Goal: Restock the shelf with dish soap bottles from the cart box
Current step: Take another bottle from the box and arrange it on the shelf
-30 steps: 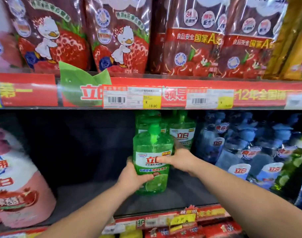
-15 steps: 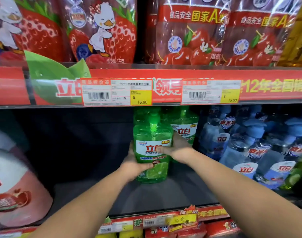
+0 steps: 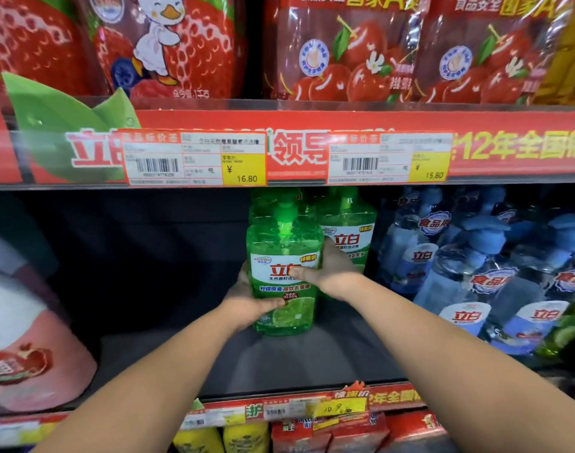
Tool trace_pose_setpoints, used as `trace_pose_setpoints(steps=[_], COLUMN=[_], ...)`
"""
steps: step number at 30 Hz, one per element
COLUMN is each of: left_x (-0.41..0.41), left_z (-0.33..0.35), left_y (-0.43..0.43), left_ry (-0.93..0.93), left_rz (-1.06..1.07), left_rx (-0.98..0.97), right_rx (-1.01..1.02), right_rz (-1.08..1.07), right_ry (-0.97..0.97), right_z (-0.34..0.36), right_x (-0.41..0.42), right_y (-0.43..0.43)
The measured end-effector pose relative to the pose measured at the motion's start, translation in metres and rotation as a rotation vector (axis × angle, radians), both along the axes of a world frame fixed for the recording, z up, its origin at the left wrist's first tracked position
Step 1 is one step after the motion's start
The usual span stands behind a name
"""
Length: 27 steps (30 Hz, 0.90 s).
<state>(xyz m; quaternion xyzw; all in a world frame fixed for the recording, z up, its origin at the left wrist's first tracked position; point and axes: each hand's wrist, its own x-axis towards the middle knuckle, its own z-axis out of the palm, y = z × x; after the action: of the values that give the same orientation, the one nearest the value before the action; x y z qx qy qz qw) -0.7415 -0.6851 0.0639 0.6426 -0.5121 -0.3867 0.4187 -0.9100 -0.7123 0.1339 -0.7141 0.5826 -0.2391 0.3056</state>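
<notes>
Green bottle (image 3: 281,246) is gripped by both hands, left hand (image 3: 247,304) low, right hand (image 3: 330,273) at the label, upright on the shelf (image 3: 312,364). Pushing hard may topple the rear bottles (image 3: 350,230) just behind; uneven release may tip it.

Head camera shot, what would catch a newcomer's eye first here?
The bright green dish soap bottle at the centre of the view, gripped by the left hand and the right hand, stands out against the dark shelf. Above it runs the red price strip with yellow tags, under glossy strawberry bags. To the right, blue bottles crowd the same level.
</notes>
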Motion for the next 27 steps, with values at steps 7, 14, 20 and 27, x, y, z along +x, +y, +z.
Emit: trace_pose_setpoints(steps=[7, 14, 20, 27], left_x=[-0.006, -0.014, 0.002, 0.045], left_z=[0.013, 0.021, 0.024, 0.039], left_y=[0.003, 0.045, 0.093, 0.184], left_ry=[-0.129, -0.578, -1.01, -1.081], left_rz=[0.058, 0.119, 0.075, 0.19], left_rx=[0.08, 0.061, 0.139, 0.163], right_rx=[0.033, 0.012, -0.525, -0.605], right_rz=[0.006, 0.011, 0.093, 0.402], right_ry=[0.013, -0.064, 0.275, 0.569], right_z=[0.002, -0.001, 0.004, 0.021], right_x=[0.003, 0.003, -0.004, 0.046], right_y=[0.003, 0.01, 0.049, 0.112])
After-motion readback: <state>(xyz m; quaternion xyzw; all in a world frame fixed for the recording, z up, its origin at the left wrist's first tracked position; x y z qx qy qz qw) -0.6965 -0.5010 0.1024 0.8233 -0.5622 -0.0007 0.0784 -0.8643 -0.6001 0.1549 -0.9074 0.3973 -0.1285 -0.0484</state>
